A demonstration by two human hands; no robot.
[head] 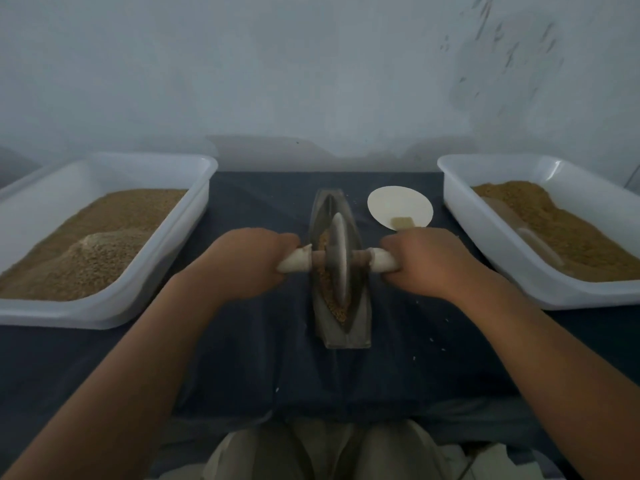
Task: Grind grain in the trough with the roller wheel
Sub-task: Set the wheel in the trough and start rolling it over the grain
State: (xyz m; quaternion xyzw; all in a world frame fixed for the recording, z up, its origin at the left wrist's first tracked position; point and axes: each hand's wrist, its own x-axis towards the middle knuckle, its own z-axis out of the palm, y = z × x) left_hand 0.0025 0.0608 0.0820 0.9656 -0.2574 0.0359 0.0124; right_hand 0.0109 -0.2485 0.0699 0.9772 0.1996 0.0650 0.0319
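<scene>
The room was dim, and behind the work stood a pale plastered wall [311,81], blotchy, with dark scuff marks [502,46] high on the right. A dark blue cloth [259,358] covered the table and hung creased over its near edge, a few stray pale grains scattered on it. In the middle of the cloth lay the narrow boat-shaped trough [346,336], its length running away from the person, with brown grain [341,308] lying in its groove. The roller wheel [341,254] stood upright in the trough about midway along it, its rim down in the grain. The left hand [249,261] was curled tight round the pale left handle [294,263] of the axle, and the right hand [429,261] gripped the right handle [382,259] the same way, one on either side of the trough. A white plastic tray [204,188] on the left held tan grain with a paler heap [100,251] in it; a matching tray [450,202] on the right held a browner, finer-looking pile [571,237]. Just beyond the right hand lay a round white plate [398,202] with a small tan block [401,221] on its near edge; I could not tell what it was. The person's knees in light trousers [381,452] showed below the cloth.
</scene>
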